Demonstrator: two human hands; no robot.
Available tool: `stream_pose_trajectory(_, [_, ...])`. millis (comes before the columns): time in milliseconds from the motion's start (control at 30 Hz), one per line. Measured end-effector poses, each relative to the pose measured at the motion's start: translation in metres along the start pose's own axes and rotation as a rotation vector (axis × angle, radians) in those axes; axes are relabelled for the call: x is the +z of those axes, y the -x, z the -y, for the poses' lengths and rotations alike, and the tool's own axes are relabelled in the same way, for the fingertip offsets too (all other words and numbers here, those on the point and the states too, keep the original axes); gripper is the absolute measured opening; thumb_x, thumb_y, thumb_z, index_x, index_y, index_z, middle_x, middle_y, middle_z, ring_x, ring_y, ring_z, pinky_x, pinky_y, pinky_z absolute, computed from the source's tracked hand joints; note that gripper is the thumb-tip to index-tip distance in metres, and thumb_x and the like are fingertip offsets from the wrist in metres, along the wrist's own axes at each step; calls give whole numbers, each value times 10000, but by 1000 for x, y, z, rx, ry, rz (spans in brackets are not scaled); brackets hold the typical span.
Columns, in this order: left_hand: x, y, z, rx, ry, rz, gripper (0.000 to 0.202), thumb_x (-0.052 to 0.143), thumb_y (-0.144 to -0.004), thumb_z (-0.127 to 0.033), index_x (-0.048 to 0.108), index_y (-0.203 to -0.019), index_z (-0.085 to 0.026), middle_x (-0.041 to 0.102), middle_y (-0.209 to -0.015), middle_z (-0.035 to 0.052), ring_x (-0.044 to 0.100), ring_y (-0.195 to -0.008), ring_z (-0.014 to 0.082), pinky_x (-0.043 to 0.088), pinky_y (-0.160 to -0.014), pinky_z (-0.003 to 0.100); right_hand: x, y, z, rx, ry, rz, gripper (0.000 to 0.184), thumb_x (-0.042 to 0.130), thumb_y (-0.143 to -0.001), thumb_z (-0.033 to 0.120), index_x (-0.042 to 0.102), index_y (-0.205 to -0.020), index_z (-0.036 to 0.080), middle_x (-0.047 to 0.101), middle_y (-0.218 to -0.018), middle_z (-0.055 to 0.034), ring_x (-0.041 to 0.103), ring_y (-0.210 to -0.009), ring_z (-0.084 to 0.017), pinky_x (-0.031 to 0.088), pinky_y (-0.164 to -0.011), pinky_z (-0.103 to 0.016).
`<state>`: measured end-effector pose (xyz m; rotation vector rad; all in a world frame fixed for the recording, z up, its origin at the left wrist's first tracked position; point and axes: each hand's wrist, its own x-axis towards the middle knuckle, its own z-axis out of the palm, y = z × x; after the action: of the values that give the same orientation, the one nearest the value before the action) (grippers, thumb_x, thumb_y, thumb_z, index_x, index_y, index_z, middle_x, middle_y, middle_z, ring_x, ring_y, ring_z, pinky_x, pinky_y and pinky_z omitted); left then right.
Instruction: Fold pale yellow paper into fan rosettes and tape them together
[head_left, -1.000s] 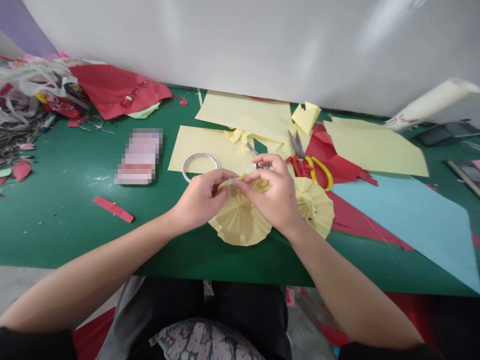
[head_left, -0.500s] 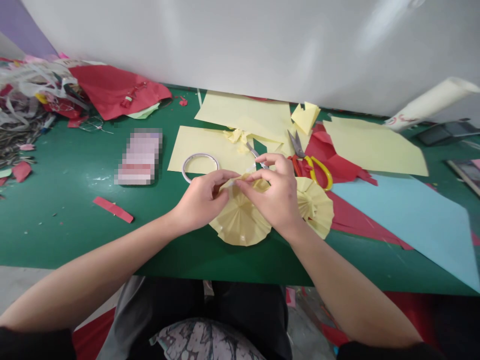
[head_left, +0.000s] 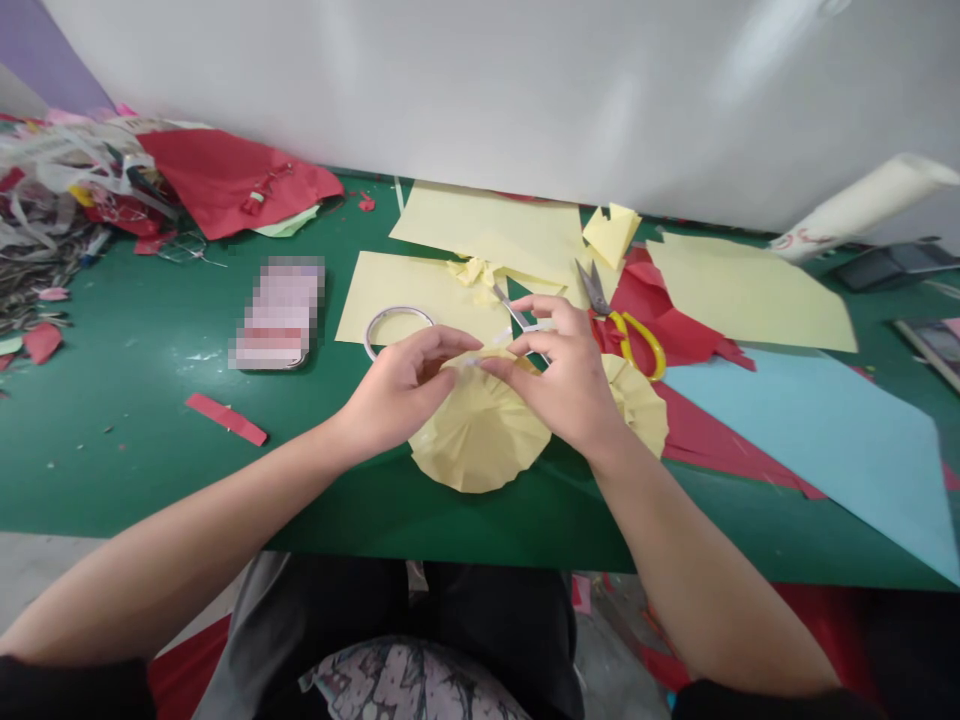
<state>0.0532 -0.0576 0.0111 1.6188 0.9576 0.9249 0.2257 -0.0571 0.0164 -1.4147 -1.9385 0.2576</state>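
A round, pleated yellow paper fan is pinched at its far edge between my two hands. My left hand grips the far left of that edge, thumb toward me. My right hand pinches the same edge on the right, with a small whitish strip, perhaps tape, near its fingertips. Partly behind my right hand lies a second pleated yellow paper fan. A roll of tape rests just beyond my left hand, partly covered by it. Scissors with metal blades lie beyond the fingers of my right hand.
Yellow-handled scissors lie on red paper. Yellow sheets spread at the back, and a blue sheet at right. A blurred-out phone and a red strip lie left. Scraps heap at far left.
The held fan has shifted slightly left and spread wider. My right hand has moved a little right, covering more of the second fan. My left hand has edged left over the tape roll.
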Motion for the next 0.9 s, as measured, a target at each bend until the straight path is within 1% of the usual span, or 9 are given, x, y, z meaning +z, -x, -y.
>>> stream_pose_trajectory(67, [0, -1, -1, 2, 36, -16, 203, 470, -776, -126, 536, -965, -158, 617, -995, 45, 578, -955, 121, 469, -784, 216, -1, -1, -2, 12, -10, 15, 287, 630, -663, 475, 600, -571, 205, 535, -1083, -58, 482, -1056, -258, 422, -907, -483])
stream_pose_trajectory(267, [-1, -1, -2, -16, 42, -37, 164, 446, -822, -213, 537, -949, -164, 614, -931, 37, 580, -859, 118, 463, -741, 232, -1, -2, -4, 28, -16, 74, 150, 600, -741, 322, 612, -642, 209, 532, -1110, -47, 471, -1079, -259, 428, -892, -497])
stream_pose_trajectory(400, [-3, -2, -1, -34, -36, -83, 227, 369, -858, -286, 567, -913, -189, 605, -947, 23, 542, -921, 129, 426, -788, 246, -1, -2, -2, 20, 13, 72, 142, 555, -777, 243, 591, -646, 202, 545, -1100, -53, 467, -1074, -245, 418, -911, -473])
stream_pose_trajectory(500, [-4, -3, -1, -44, -62, -85, 262, 355, -858, -334, 571, -892, -189, 595, -941, 25, 531, -891, 129, 416, -755, 245, 0, -1, -2, 3, 51, 52, 173, 523, -795, 245, 572, -635, 200, 550, -1074, -63, 461, -1079, -253, 411, -906, -473])
stream_pose_trajectory(567, [-4, -3, -3, -52, -123, -60, 195, 430, -816, -312, 556, -882, -179, 581, -831, 17, 523, -760, 117, 408, -655, 235, 1, -1, -1, -24, 66, 39, 193, 500, -806, 241, 561, -627, 203, 551, -1058, -64, 467, -1069, -252, 398, -912, -479])
stream_pose_trajectory(667, [-3, -3, -4, -64, -311, -61, 112, 497, -752, -273, 545, -769, -173, 442, -584, -37, 391, -536, 82, 315, -508, 225, 3, 0, 0, -60, 87, 25, 199, 488, -806, 232, 553, -619, 203, 550, -1045, -69, 468, -1058, -253, 387, -911, -484])
stream_pose_trajectory(733, [-2, -3, -4, -61, -418, -70, 117, 497, -740, -261, 529, -674, -170, 376, -527, -51, 316, -491, 71, 257, -474, 228, 3, 1, 1, -83, 101, 30, 201, 504, -795, 248, 548, -604, 202, 546, -1048, -73, 464, -1058, -259, 388, -899, -488])
stream_pose_trajectory(800, [-2, -3, -3, -38, -456, -57, 136, 491, -740, -253, 527, -642, -165, 413, -533, -48, 319, -492, 68, 251, -472, 223, 3, 2, 3, -109, 109, 54, 202, 537, -778, 289, 545, -595, 204, 540, -1066, -75, 457, -1069, -267, 383, -895, -498])
stream_pose_trajectory(900, [-2, -2, -3, 10, -460, -14, 131, 485, -750, -238, 567, -684, -161, 513, -587, -35, 384, -529, 69, 293, -500, 209, 2, 3, 6, -142, 107, 101, 179, 583, -747, 340, 564, -627, 208, 531, -1098, -79, 439, -1101, -273, 371, -912, -501])
